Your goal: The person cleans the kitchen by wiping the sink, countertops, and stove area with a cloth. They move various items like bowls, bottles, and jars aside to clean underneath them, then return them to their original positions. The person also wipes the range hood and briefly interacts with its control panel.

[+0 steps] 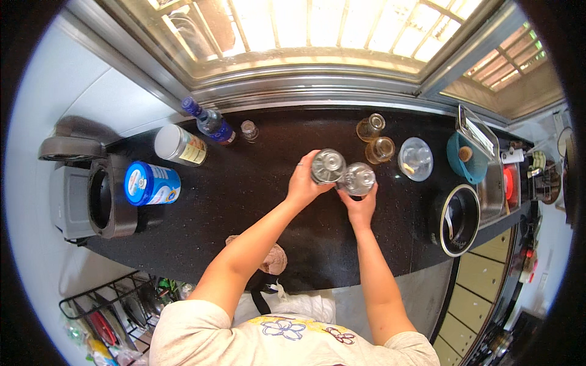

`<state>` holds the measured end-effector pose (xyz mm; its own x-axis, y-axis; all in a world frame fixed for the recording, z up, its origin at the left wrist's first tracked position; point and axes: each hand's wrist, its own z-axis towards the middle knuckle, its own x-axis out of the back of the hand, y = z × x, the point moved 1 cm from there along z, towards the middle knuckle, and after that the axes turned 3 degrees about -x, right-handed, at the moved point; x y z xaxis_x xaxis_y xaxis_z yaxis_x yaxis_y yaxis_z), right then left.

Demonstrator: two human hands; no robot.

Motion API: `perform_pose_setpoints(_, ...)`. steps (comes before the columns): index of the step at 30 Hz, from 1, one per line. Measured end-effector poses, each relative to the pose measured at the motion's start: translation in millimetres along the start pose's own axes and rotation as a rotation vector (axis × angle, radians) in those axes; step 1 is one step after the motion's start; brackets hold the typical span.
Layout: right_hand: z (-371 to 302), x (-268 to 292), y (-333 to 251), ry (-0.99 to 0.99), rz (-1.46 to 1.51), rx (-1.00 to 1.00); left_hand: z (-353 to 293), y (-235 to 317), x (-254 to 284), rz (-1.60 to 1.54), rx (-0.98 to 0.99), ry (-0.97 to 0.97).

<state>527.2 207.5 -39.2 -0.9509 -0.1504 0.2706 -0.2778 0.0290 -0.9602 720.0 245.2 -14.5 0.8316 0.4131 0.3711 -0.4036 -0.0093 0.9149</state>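
Note:
Both arms reach forward over the dark countertop. My left hand is wrapped round a clear glass. Beside it, my right hand grips a second clear glass. The two glasses are side by side and look as if they touch. Whether they rest on the counter or hang just above it, I cannot tell. Just beyond my right hand stand two amber-tinted glasses, one behind the other. A translucent round bowl with something small and pale in it sits to their right.
At left are a grey bin with its lid up, a blue tin, a white-lidded canister, a bottle and a small glass. A dark pot, teal basin and sink stand right. A brown lump lies near the front edge.

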Motion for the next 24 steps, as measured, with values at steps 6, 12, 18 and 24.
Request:
perform_pose_setpoints(6, 16, -72, -24, -0.07, -0.116, 0.169, 12, -16, 63, 0.322, 0.103, 0.153)
perform_pose_setpoints(12, 54, -121, -41, -0.09, -0.067, 0.162, 50, -32, 80, 0.236, 0.142, 0.27)
perform_pose_setpoints(18, 88, -142, -44, -0.092, -0.12, 0.196, 71, -41, 72, 0.215, 0.165, 0.408)
perform_pose_setpoints(24, 86, -136, -43, -0.085, -0.085, 0.163, 21, -26, 68, 0.086, 0.246, 0.431)
